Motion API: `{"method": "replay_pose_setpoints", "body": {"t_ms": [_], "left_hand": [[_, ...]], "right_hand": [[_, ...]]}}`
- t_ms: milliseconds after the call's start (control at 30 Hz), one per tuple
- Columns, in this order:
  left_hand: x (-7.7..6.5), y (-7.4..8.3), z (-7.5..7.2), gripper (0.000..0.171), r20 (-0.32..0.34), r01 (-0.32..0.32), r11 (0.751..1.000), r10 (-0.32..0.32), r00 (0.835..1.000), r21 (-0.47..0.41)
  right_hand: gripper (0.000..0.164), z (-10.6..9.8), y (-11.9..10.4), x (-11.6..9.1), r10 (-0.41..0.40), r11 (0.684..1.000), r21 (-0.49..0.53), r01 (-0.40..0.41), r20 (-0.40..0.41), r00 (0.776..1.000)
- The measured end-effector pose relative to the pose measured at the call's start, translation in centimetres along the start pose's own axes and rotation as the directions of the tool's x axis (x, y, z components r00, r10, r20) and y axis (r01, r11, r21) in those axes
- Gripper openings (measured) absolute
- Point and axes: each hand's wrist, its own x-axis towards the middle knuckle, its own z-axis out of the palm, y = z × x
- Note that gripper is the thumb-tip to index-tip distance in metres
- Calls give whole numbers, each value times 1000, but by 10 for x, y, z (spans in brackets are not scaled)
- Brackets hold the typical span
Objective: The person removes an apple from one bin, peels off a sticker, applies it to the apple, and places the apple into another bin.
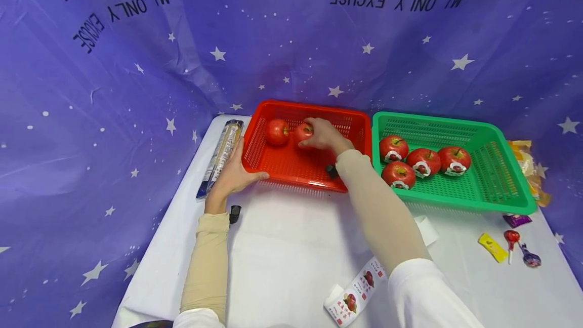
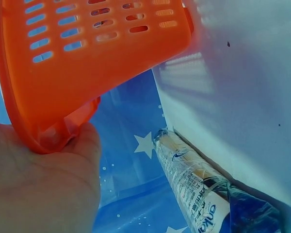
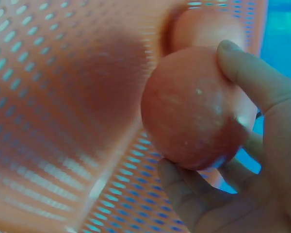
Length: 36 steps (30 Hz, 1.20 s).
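Observation:
My right hand (image 1: 324, 134) grips a red apple (image 3: 191, 109) inside the red basket (image 1: 291, 166). In the right wrist view the thumb lies on one side of this apple and the fingers curl round the other. Right beside it in the basket is a second apple (image 1: 276, 132). My left hand (image 1: 234, 172) holds the left front corner of the basket, thumb along the front rim. The left wrist view shows the basket's slotted wall (image 2: 82, 63) tilted above the white tabletop, with the hand around its rim.
A green basket (image 1: 489, 166) with several labelled apples (image 1: 423, 162) stands at the right. Wrapped rolls (image 1: 221, 158) lie left of the red basket. A strip of apple stickers (image 1: 357, 295) is near the front; a yellow candy (image 1: 493, 247) and lollipops (image 1: 512, 237) lie front right.

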Motion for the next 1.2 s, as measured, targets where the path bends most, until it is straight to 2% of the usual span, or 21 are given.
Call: {"method": "replay_pose_setpoints", "body": {"t_ms": [100, 200, 400, 600, 733, 900, 1000, 1200], "left_hand": [[-2, -1, -1, 131, -11, -4, 1000, 4, 1000, 10], [-3, 0, -2, 130, -32, -13, 1000, 13, 999, 11], [-3, 0, 1, 129, -30, -36, 999, 36, 999, 0], [-5, 1, 2, 129, -19, -20, 1000, 20, 1000, 4], [-4, 3, 3, 128, -20, -34, 999, 34, 999, 5], [-3, 0, 5, 128, -16, -28, 1000, 28, 999, 14], [-3, 0, 6, 129, -12, -26, 1000, 26, 1000, 10], [-4, 2, 5, 127, -13, -19, 1000, 19, 1000, 12]], "right_hand": [[88, -9, -12, -17, -48, 999, -22, 47, -28, 998], [88, -17, -27, -44, -123, 992, -33, 121, -84, 989], [85, -20, -39, -126, -252, 968, -40, 249, -184, 950], [82, 3, -31, -210, -322, 945, -22, 326, -234, 917], [82, 32, -16, -250, -303, 951, -17, 308, -241, 922], [83, 68, 7, -271, -252, 967, -33, 252, -236, 938], [83, 82, 18, -271, -238, 971, -55, 232, -244, 940], [81, 93, 29, -263, -214, 977, -70, 202, -258, 942]]}}
